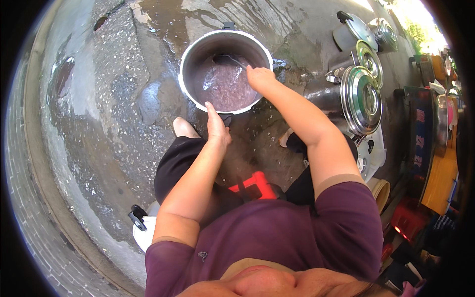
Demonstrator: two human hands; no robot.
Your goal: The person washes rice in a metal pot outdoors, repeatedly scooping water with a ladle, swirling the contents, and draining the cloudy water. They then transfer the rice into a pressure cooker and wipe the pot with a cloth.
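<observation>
A large metal pot (pixel 183 70) with a pale rim and black side handles stands on the wet ground before me. Murky pinkish-brown liquid (pixel 226 87) lies inside it. My right hand (pixel 261 78) is closed around the handle of a ladle or large spoon (pixel 237 62), whose dark head dips into the liquid at the far side. At the pot's near edge, my left hand (pixel 218 124) rests against the rim with its fingers extended, beside the near black handle (pixel 225 119); whether it grips the rim or that handle is hard to tell.
Lidded steel pots (pixel 362 100) stand in a row at the right, near a pressure cooker (pixel 358 31). A red plastic stool (pixel 259 185) is below me. A white lid with a black handle (pixel 145 230) lies at lower left. A curb (pixel 48 174) runs along the left.
</observation>
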